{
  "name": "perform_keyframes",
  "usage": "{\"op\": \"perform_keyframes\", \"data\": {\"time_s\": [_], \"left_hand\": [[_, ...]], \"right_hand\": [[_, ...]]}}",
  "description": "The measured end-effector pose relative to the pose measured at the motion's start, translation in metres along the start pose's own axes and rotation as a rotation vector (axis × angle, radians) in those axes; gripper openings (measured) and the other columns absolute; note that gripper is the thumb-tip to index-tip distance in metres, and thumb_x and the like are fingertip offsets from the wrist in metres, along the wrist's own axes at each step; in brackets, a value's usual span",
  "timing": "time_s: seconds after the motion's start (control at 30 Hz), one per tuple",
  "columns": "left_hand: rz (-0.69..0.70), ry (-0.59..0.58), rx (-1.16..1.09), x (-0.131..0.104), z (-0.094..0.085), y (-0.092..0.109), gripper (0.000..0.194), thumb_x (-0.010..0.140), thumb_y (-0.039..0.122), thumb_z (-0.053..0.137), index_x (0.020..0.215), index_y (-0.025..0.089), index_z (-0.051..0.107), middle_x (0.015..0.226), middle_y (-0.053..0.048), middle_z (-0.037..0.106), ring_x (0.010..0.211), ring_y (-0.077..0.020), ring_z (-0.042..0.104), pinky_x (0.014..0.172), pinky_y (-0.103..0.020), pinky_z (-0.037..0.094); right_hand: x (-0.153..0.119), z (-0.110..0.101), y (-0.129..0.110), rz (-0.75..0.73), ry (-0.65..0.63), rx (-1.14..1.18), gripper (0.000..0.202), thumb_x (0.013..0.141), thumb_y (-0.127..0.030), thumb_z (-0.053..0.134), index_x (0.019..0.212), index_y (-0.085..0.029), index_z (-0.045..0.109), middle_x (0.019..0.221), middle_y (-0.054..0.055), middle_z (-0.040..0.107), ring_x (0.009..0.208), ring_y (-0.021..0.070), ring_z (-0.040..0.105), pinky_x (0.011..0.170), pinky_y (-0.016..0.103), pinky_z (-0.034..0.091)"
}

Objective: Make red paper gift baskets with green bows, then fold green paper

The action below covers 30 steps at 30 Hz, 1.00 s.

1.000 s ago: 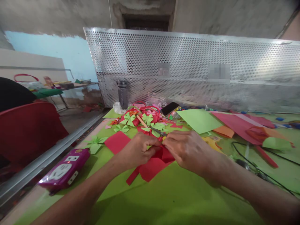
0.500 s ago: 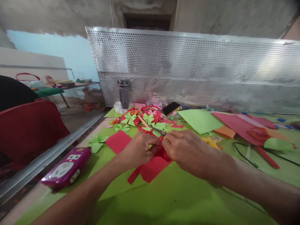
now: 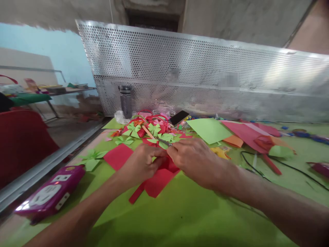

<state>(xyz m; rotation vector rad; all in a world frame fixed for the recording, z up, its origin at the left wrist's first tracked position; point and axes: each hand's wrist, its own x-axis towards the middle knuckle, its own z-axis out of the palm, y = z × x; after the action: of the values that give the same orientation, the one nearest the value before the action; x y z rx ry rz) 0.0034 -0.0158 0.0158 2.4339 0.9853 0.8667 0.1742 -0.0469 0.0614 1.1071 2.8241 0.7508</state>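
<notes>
My left hand [image 3: 145, 162] is closed in a pinch over red paper [image 3: 160, 181] at the middle of the table. Close beside it, my right hand [image 3: 191, 158] is closed too, its fingertips bent down at the same red paper. Both sets of fingers nearly meet, and the spot between them is mostly hidden. Just beyond the fingertips lies a slender metal tool [image 3: 165, 142]; whether my right hand touches it I cannot tell. A tan stick [image 3: 148, 132] leads up to it. Another flat red sheet [image 3: 118, 156] lies left of my left hand.
Green paper flowers [image 3: 133, 130] and scraps are heaped behind my hands. A purple box-like device [image 3: 52, 193] stands at left. Farther back are a bottle [image 3: 125, 103], a phone [image 3: 179, 118] and a perforated metal panel [image 3: 154, 58]. Green paper [image 3: 209, 130] and a black cable [image 3: 257, 171] lie at right.
The camera has turned a little to the right, so everything sits farther left in the picture. My hands stay closed at the red paper, with hardly any visible movement.
</notes>
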Motion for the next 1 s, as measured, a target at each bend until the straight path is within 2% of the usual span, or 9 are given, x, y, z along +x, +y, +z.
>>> {"op": "perform_keyframes", "data": {"time_s": [0.07, 0.17, 0.27, 0.37, 0.47, 0.57, 0.73, 0.9, 1.0], "left_hand": [[-0.024, 0.003, -0.018, 0.001, -0.001, 0.001, 0.022, 0.078, 0.011, 0.047, 0.072, 0.016, 0.068, 0.06, 0.002, 0.066, 0.051, -0.0086, 0.052, 0.049, -0.018, 0.035], [-0.063, 0.031, -0.039, 0.001, -0.001, 0.0, 0.023, 0.081, 0.018, 0.048, 0.075, 0.016, 0.07, 0.061, 0.001, 0.068, 0.051, -0.0099, 0.054, 0.048, -0.017, 0.037], [-0.118, 0.065, -0.061, 0.0, 0.003, 0.0, 0.023, 0.08, 0.022, 0.05, 0.073, 0.016, 0.07, 0.062, 0.001, 0.069, 0.051, -0.0111, 0.055, 0.047, -0.018, 0.038], [-0.129, 0.145, -0.08, -0.002, 0.012, 0.003, 0.023, 0.079, 0.022, 0.051, 0.067, 0.017, 0.07, 0.062, 0.001, 0.07, 0.051, -0.0111, 0.054, 0.05, -0.018, 0.038], [-0.148, 0.219, -0.144, -0.003, 0.02, 0.005, 0.023, 0.079, 0.02, 0.051, 0.072, 0.017, 0.072, 0.063, 0.002, 0.07, 0.056, -0.0124, 0.056, 0.052, -0.018, 0.039], [-0.166, 0.217, -0.148, -0.002, 0.024, 0.004, 0.023, 0.08, 0.022, 0.051, 0.077, 0.018, 0.073, 0.063, 0.001, 0.07, 0.057, -0.0137, 0.057, 0.053, -0.019, 0.041], [-0.174, 0.267, -0.113, -0.002, 0.023, 0.002, 0.021, 0.077, 0.021, 0.053, 0.077, 0.018, 0.074, 0.066, 0.001, 0.071, 0.061, -0.0155, 0.059, 0.055, -0.019, 0.043], [-0.196, 0.333, -0.206, -0.005, 0.022, 0.005, 0.021, 0.076, 0.022, 0.054, 0.073, 0.02, 0.074, 0.068, 0.001, 0.072, 0.063, -0.0173, 0.062, 0.056, -0.02, 0.045], [-0.184, 0.369, -0.202, -0.005, 0.02, 0.002, 0.018, 0.075, 0.024, 0.056, 0.072, 0.022, 0.074, 0.067, 0.002, 0.072, 0.063, -0.0175, 0.063, 0.056, -0.02, 0.046]], "right_hand": [[-0.006, 0.0, 0.011, 0.124, 0.046, 0.073, 0.016, 0.077, -0.004, 0.054, 0.083, -0.017, 0.062, 0.068, 0.003, 0.065, 0.057, 0.0151, 0.054, 0.049, 0.029, 0.027], [-0.023, 0.002, 0.032, 0.343, 0.013, 0.189, 0.01, 0.088, -0.018, 0.053, 0.088, -0.017, 0.063, 0.074, 0.003, 0.068, 0.06, 0.0146, 0.057, 0.051, 0.027, 0.029], [-0.046, 0.011, 0.05, 0.547, -0.066, 0.234, 0.015, 0.089, -0.027, 0.055, 0.097, -0.02, 0.065, 0.08, 0.004, 0.071, 0.069, 0.0168, 0.062, 0.055, 0.026, 0.031], [-0.067, 0.029, 0.064, 0.694, -0.168, 0.209, 0.019, 0.089, -0.031, 0.053, 0.097, -0.021, 0.067, 0.08, 0.005, 0.072, 0.074, 0.0192, 0.065, 0.056, 0.025, 0.032], [-0.081, 0.052, 0.074, 0.785, -0.221, 0.183, 0.022, 0.089, -0.032, 0.051, 0.095, -0.019, 0.067, 0.078, 0.008, 0.072, 0.077, 0.0222, 0.066, 0.057, 0.026, 0.034], [-0.088, 0.076, 0.086, 0.876, -0.279, 0.164, 0.024, 0.089, -0.033, 0.05, 0.093, -0.017, 0.067, 0.083, 0.011, 0.071, 0.082, 0.0244, 0.066, 0.061, 0.028, 0.038], [-0.091, 0.11, 0.1, 0.987, -0.388, 0.198, 0.032, 0.088, -0.043, 0.054, 0.099, -0.015, 0.062, 0.096, 0.007, 0.066, 0.088, 0.0194, 0.063, 0.078, 0.038, 0.047], [-0.091, 0.123, 0.095, 1.041, -0.362, 0.252, 0.046, 0.083, -0.044, 0.06, 0.117, -0.014, 0.054, 0.102, 0.009, 0.065, 0.093, 0.023, 0.062, 0.078, 0.039, 0.047], [-0.097, 0.124, 0.088, 1.097, -0.316, 0.271, 0.048, 0.079, -0.043, 0.06, 0.116, -0.012, 0.056, 0.097, 0.015, 0.068, 0.093, 0.0296, 0.064, 0.072, 0.037, 0.044]]}}
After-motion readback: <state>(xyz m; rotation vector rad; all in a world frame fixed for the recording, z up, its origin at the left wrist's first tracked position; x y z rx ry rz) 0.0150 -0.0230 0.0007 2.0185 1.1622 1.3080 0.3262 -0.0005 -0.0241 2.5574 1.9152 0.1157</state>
